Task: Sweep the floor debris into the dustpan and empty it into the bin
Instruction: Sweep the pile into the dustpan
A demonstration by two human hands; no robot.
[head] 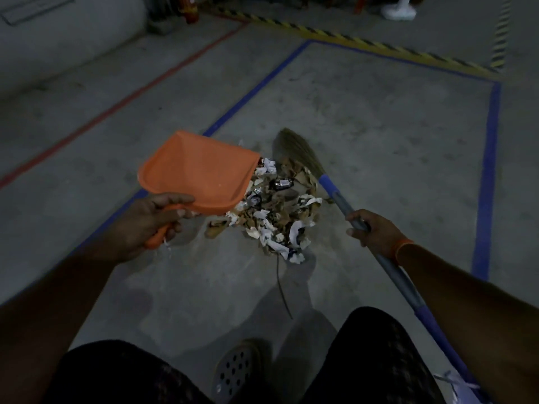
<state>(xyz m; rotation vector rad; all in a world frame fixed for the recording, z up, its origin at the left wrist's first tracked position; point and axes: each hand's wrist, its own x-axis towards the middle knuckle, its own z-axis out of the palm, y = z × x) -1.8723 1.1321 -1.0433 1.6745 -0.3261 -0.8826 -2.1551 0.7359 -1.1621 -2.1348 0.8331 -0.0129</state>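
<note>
Dim grey concrete floor [364, 118] filled the view, marked by a blue tape line [256, 88] boxing in a bay, a red line [116, 106] further left and yellow-black hazard tape [335, 35] along the far edge. Inside the blue bay, close to its left line, lay the debris pile [277, 208]: dry brown leaves, torn white paper scraps and a few dark shiny wrappers heaped together, stretching from the broom head back toward the person. The left hand [151, 220] had its fingers curled round the handle of the orange dustpan [198, 173], whose open mouth faced right and touched the pile's left side; the pan looked tilted, with no debris visible inside it. The right hand [370, 228] gripped the shaft of the broom [297, 153], whose bristle head sat at the far-right side of the pile, opposite the pan, its long axis slanting back past the person's right knee. The coming stroke seemed to run leftward, from bristles across the heap into the pan's mouth. No bin was in sight. A perforated shoe [236, 371] showed below.
</note>
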